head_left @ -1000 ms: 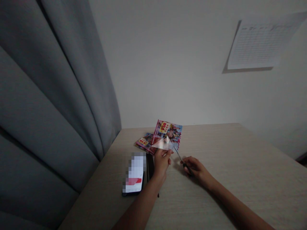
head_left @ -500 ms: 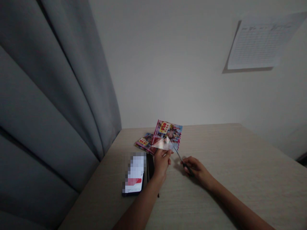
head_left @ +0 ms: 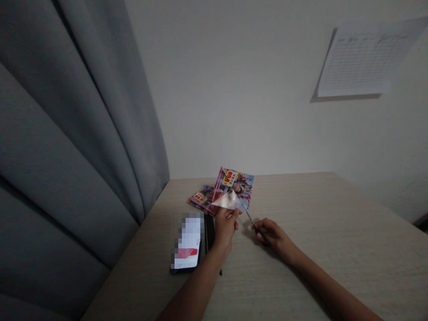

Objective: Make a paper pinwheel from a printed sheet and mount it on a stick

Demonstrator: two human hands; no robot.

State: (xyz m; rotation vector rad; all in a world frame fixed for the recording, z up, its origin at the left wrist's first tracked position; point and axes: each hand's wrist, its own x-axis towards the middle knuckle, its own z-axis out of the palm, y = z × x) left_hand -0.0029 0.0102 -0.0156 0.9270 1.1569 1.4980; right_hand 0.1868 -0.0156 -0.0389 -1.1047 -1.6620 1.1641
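Pinched in my left hand (head_left: 226, 225) is a pale, folded triangle of paper (head_left: 228, 201), its point facing away from me. My right hand (head_left: 271, 234) is closed around the dark handle of a pair of scissors (head_left: 249, 216). The thin metal blades reach up and left to the right edge of the paper; whether they touch it I cannot tell. Beyond the paper lies a colourful printed flyer (head_left: 248, 180), partly covered by it. A second flyer (head_left: 199, 198) sticks out on the left, beneath the first.
A phone (head_left: 189, 240) with a lit, blurred screen lies left of my left forearm. Beside it a dark, narrow object (head_left: 209, 229) is partly hidden by that arm. A grey curtain (head_left: 83, 133) borders the wooden table (head_left: 317, 223); a printed sheet (head_left: 359, 62) hangs on the wall.
The scissor blades have shifted slightly, and their tips now show a little lower at the paper's right edge. Both hands stay in nearly the same place.
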